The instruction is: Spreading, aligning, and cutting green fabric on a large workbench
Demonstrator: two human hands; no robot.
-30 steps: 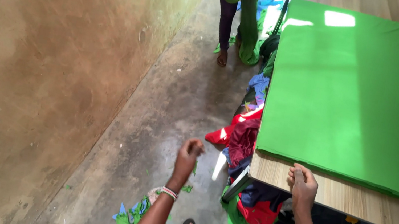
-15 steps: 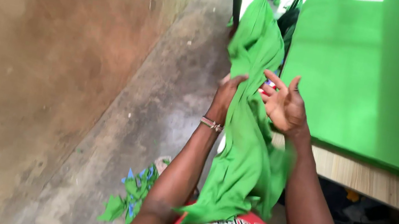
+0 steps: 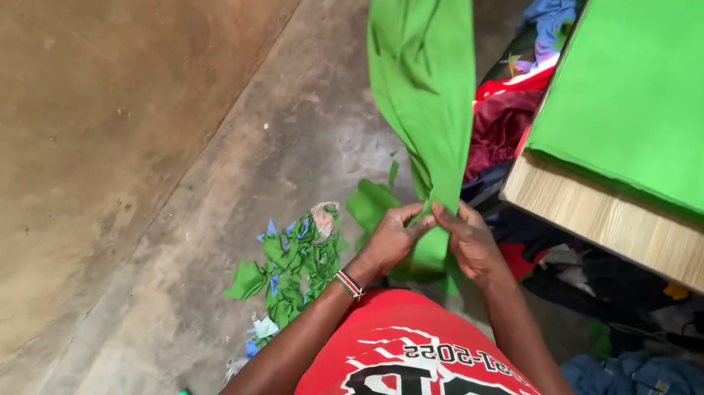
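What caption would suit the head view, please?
Both hands, left hand and right hand, pinch a hanging green fabric strip beside a fabric-covered wooden table.

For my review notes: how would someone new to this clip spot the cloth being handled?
Start at the wooden table covered with flat green fabric. Just left of its edge, a long green strip hangs down over the floor, pinched by the left hand and right hand. Unlike the flat fabric and floor scraps, it is bunched and taut.

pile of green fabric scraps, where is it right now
In the head view, the pile of green fabric scraps lies on the concrete floor, just left of the left hand.
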